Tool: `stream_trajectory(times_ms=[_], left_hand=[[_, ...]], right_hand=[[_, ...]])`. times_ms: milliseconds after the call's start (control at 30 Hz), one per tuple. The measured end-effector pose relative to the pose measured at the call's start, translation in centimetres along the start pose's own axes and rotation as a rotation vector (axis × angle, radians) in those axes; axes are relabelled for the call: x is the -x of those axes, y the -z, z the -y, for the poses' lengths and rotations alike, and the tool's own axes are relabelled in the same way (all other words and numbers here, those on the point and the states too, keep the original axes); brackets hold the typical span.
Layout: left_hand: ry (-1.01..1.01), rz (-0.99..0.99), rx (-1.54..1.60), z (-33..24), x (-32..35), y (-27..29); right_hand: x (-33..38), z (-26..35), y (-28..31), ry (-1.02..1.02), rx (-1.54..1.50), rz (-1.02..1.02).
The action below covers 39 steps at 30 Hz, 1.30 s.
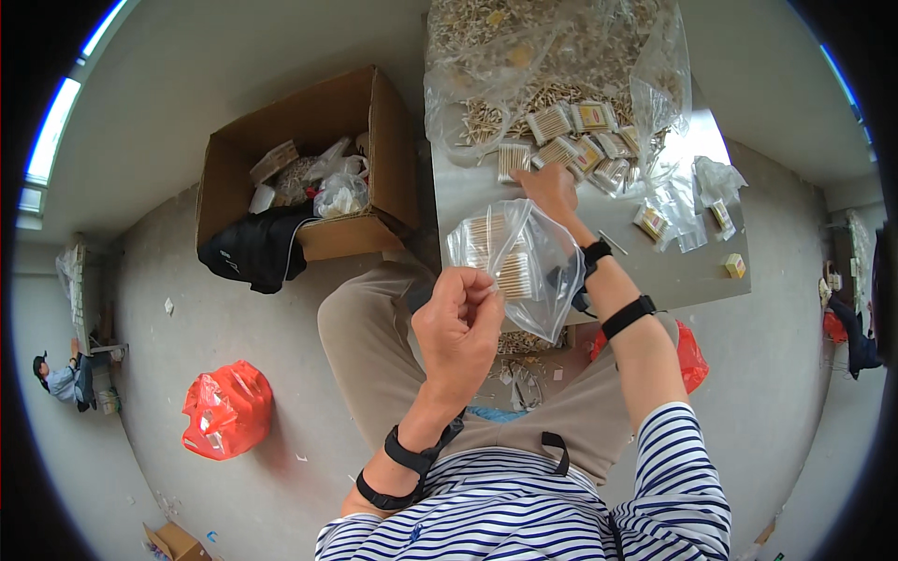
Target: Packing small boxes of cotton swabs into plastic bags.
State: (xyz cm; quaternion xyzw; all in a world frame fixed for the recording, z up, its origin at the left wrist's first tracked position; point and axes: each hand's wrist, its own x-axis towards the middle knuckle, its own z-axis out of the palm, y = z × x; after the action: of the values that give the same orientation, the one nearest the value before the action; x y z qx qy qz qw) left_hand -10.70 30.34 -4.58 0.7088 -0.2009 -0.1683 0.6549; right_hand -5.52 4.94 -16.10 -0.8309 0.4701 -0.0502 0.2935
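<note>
So the left hand point(456, 325) has thumb and fingers pinched together on the edge of a clear bag point(554, 313); the bag sits up in front of the person, near the table's close edge, with cotton swabs point(513, 279) showing inside; the right hand point(554, 190) is stretched out over the metal table point(673, 280), fingertips right at a swab pack point(513, 161); can't tell if they're clamped on it or just touching; more small packs point(613, 175) lie bunched just right of that one, and a big heap of loose swabs point(552, 96) is behind them, partly under clear plastic; left of the table there's an open cardboard box point(327, 241) with black cloth point(257, 251) over its edge.
</note>
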Motion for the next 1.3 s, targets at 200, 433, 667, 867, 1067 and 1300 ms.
stream_trajectory(times_ms=[200, 433, 667, 867, 1067, 1300], left_hand=[[0.029, 0.022, 0.002, 0.0, -0.2, 0.0], [0.066, -0.006, 0.090, -0.1, -0.3, -0.2], [0.005, 0.010, 0.043, 0.0, -0.5, -0.6], [-0.629, 0.073, -0.559, -5.2, 0.6, -1.8], [-1.013, 0.173, -0.585, -5.5, 1.3, -5.6], [-0.446, 0.182, 0.010, -5.9, 3.8, -6.1]], right_hand=[[-0.2, -1.2, 0.4, -0.161, -0.271, 0.106], [7.0, -7.1, 7.5, 0.164, -0.516, -0.064], [14.6, -7.5, 14.8, 0.133, -1.084, -0.031], [18.5, -6.6, 19.0, -0.081, -1.106, 0.216], [22.3, -4.5, 21.4, -0.088, -1.149, 0.454], [24.6, -7.3, 19.3, 0.236, -1.158, 0.070]])
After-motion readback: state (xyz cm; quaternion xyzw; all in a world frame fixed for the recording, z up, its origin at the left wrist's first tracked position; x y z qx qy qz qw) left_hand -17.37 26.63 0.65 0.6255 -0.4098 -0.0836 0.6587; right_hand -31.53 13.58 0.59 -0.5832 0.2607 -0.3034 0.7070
